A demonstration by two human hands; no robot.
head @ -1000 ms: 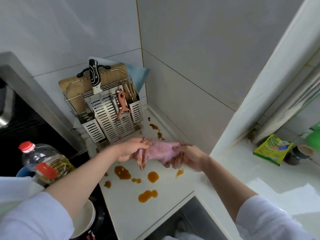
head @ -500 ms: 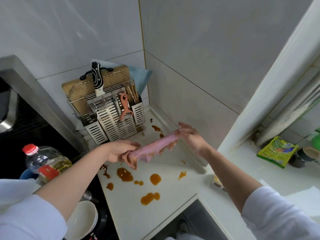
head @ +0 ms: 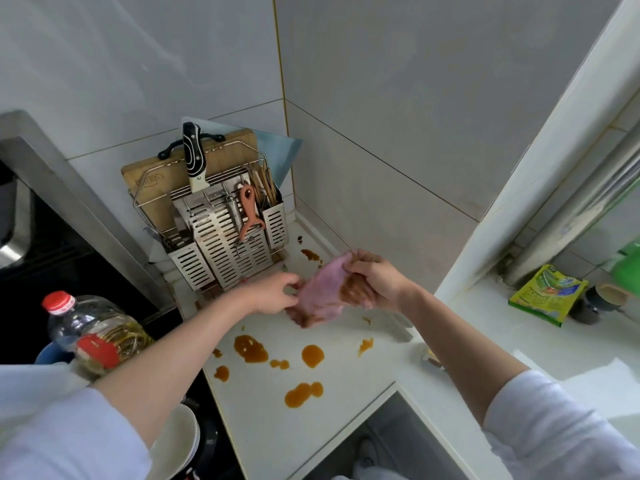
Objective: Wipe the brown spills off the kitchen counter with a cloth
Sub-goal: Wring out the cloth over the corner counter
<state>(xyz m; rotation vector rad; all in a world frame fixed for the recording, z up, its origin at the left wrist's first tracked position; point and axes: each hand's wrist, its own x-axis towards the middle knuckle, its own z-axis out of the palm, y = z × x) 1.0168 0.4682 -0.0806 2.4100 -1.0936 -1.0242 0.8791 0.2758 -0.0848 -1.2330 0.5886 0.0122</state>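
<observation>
A pink cloth (head: 322,291), stained brown along its edges, hangs above the white counter (head: 263,420), held between both hands. My left hand (head: 273,294) grips its left side and my right hand (head: 375,280) holds its upper right edge. Several brown spills lie on the counter below: a large one (head: 250,348), a round one (head: 312,355), a double blob (head: 303,394) nearer the front edge, and a smaller smear (head: 365,345). More brown marks (head: 310,254) sit in the far corner by the wall.
A metal utensil rack (head: 221,233) with a knife, peeler and cutting board stands at the back. An oil bottle (head: 93,336) and a white bowl (head: 180,441) sit left by the dark stove. A green packet (head: 547,294) lies on the right sill.
The cloth, stretched out long between my hands half a second ago, is now bunched together. My right hand has come down and closer to my left hand.
</observation>
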